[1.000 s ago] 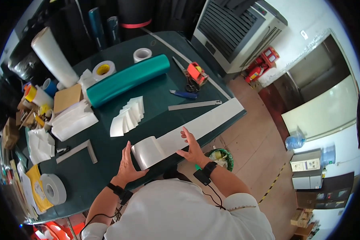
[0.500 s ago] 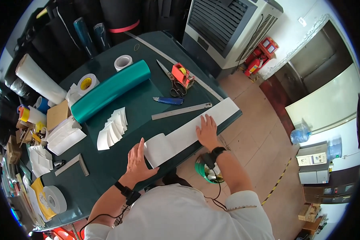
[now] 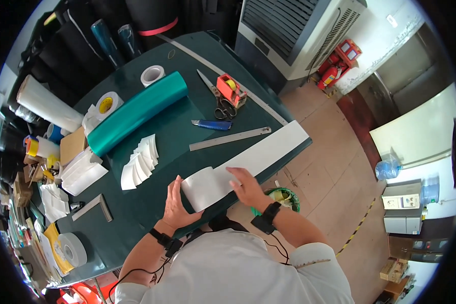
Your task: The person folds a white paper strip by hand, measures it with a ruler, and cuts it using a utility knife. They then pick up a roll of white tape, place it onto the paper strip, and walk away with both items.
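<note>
A long white strip (image 3: 271, 152) of paper-like sheet lies slantwise along the near right edge of the dark green table. Its left end bulges up in a curved loop or fold (image 3: 203, 186). My left hand (image 3: 179, 202) stands at that folded end, thumb and fingers spread, touching or just beside its edge. Over the strip, right of the fold, is my right hand (image 3: 249, 190), slightly blurred, fingers apart; whether the fingertips touch the sheet I cannot tell. A steel ruler (image 3: 230, 139) and a blue utility knife (image 3: 212, 124) lie beyond the strip.
Scissors (image 3: 219, 99) and a red tape dispenser (image 3: 231, 90) lie farther back. A teal roll (image 3: 139, 112) crosses the table beside fanned white pieces (image 3: 140, 162). A metal square (image 3: 100, 206) and tape roll (image 3: 72, 250) are at left. A green bin (image 3: 285, 200) stands on the floor.
My right hand has drawn back left along the strip, from its middle to near the folded end. My left hand stays at the fold. The view has shifted slightly.
</note>
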The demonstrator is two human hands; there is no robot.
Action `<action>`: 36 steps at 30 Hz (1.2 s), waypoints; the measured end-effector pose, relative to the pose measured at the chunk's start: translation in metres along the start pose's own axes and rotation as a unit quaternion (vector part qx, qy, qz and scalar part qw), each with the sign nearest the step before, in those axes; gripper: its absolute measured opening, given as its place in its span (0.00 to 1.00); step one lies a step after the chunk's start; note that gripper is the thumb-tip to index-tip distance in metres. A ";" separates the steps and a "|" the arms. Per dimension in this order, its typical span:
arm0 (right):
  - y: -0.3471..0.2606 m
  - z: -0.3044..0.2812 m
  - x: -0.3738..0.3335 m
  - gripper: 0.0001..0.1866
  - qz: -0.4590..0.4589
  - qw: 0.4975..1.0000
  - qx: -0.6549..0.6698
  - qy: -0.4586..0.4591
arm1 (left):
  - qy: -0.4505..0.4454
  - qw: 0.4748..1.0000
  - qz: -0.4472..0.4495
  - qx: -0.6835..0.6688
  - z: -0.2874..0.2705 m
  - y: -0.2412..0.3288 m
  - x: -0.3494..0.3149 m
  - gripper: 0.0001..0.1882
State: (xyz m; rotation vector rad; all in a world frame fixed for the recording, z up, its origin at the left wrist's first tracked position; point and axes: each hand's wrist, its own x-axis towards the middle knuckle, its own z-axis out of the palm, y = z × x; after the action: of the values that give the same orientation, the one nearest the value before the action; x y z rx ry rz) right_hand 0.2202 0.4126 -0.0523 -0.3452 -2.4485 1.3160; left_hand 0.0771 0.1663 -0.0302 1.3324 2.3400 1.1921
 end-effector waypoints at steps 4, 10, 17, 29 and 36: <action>0.003 0.006 -0.010 0.22 -0.020 0.999 -0.039 0.008 | -0.056 0.998 -0.024 0.012 -0.035 0.007 -0.004 0.65; 0.014 0.000 -0.023 0.20 -0.037 0.996 -0.073 0.042 | -0.131 0.982 -0.058 0.121 -0.108 0.021 -0.022 0.63; 0.015 0.018 -0.028 0.19 -0.047 0.992 -0.100 0.064 | -0.297 0.900 -0.116 0.298 -0.103 0.048 -0.004 0.62; 0.019 0.001 -0.034 0.18 -0.029 0.989 -0.102 0.098 | -0.161 0.964 -0.107 0.183 -0.094 0.015 -0.036 0.63; 0.013 0.000 -0.043 0.18 -0.003 0.989 -0.108 0.100 | -0.061 0.996 -0.056 0.035 -0.044 -0.013 -0.041 0.65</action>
State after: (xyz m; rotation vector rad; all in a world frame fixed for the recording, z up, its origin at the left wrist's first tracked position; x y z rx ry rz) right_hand 0.2604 0.4045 -0.0711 -0.4987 -2.4215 0.9620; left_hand 0.0697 0.1062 -0.0189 1.2393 2.3549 0.9767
